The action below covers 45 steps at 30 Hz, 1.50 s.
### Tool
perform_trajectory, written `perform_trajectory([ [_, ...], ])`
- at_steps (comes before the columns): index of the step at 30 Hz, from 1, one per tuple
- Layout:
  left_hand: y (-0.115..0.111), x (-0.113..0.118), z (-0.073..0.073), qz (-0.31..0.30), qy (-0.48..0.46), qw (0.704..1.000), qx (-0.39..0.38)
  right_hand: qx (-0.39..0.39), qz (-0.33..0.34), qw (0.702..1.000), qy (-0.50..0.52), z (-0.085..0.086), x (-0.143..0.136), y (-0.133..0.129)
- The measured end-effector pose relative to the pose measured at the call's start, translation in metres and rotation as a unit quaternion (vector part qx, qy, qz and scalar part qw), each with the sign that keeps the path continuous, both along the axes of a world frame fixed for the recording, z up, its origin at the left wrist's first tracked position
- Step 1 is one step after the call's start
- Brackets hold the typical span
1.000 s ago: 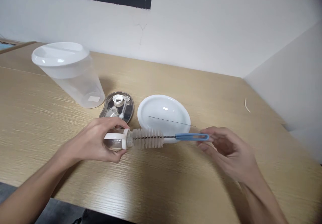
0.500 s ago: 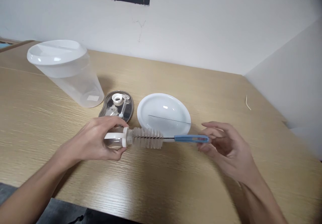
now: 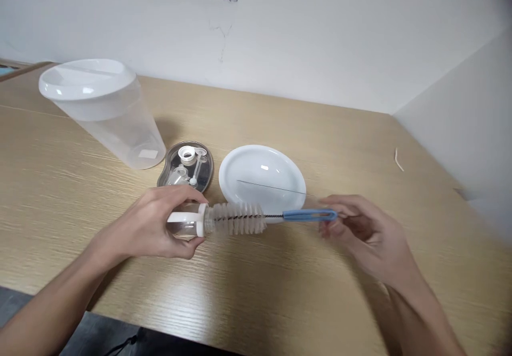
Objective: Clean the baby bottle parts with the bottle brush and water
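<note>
My left hand (image 3: 160,225) is wrapped round a clear baby bottle (image 3: 186,228) with a white handle collar, its mouth facing right. A bottle brush (image 3: 240,218) with pale bristles lies level in line with the bottle, its tip at or just inside the neck and most bristles outside. My right hand (image 3: 360,233) pinches the end of the brush's blue loop handle (image 3: 310,215); the fingertips are slightly blurred. Behind the brush sits a white oval bowl (image 3: 262,159), with a thin dark wire or needle (image 3: 272,187) seen across it, its right end near my right fingers.
Left of the bowl, a metal kidney-shaped tray (image 3: 207,177) holds a white ring (image 3: 186,154) and small clear plastic parts. A tall translucent pitcher (image 3: 116,127) with a white lid stands at the back left. A small pale bent strip (image 3: 398,160) lies at the far right.
My right hand has shifted slightly right with the brush, so a little more bristle shows outside the bottle neck. My left hand stays on the bottle. The view has tilted slightly.
</note>
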<state>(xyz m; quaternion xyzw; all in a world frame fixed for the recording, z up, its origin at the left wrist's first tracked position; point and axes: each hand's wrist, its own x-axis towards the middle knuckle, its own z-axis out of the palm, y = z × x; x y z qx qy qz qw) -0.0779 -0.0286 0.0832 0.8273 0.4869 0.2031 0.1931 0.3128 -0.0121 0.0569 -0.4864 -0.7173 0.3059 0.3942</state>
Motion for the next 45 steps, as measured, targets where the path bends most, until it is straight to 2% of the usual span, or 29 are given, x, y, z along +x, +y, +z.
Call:
perform_trajectory([
  [2, 0.001, 0.000, 0.001, 0.004, -0.007, 1.000, -0.004, 0.014, -0.004, 0.999, 0.036, -0.004, 0.002, 0.001],
  [6, 0.001, -0.003, 0.001, 0.009, -0.007, 1.000, 0.002, 0.003, -0.001, 0.999, 0.037, -0.007, 0.003, 0.000],
  [13, 0.000, -0.007, -0.004, 0.000, 0.014, 0.999, 0.040, -0.043, 0.019, 0.997, -0.061, 0.007, -0.010, -0.003],
  [15, 0.000, -0.007, -0.004, 0.000, 0.015, 0.999, 0.045, -0.033, 0.011, 0.998, -0.053, 0.006, -0.011, -0.003],
  [20, 0.002, -0.005, -0.003, 0.010, 0.003, 1.000, 0.018, 0.028, 0.013, 0.999, 0.041, -0.003, -0.004, -0.002],
  [23, 0.004, -0.006, -0.003, 0.014, -0.002, 1.000, 0.005, 0.051, 0.011, 0.998, 0.030, -0.004, -0.004, -0.002],
  [30, 0.001, -0.005, -0.002, -0.015, -0.004, 1.000, 0.024, 0.007, -0.006, 0.996, -0.084, 0.006, -0.010, -0.003],
  [34, 0.002, -0.005, -0.002, -0.012, -0.001, 1.000, 0.019, 0.013, 0.021, 0.999, -0.028, 0.000, -0.006, -0.002],
  [37, 0.004, -0.006, -0.002, -0.007, -0.005, 1.000, 0.012, 0.031, 0.014, 0.999, 0.013, -0.007, 0.000, -0.002],
  [40, 0.003, -0.006, -0.002, -0.003, -0.013, 1.000, 0.009, 0.023, -0.007, 1.000, -0.001, -0.007, 0.003, -0.003],
  [45, 0.001, -0.005, -0.002, -0.012, -0.005, 0.999, 0.034, -0.017, -0.005, 0.997, -0.074, 0.006, -0.003, -0.001],
])
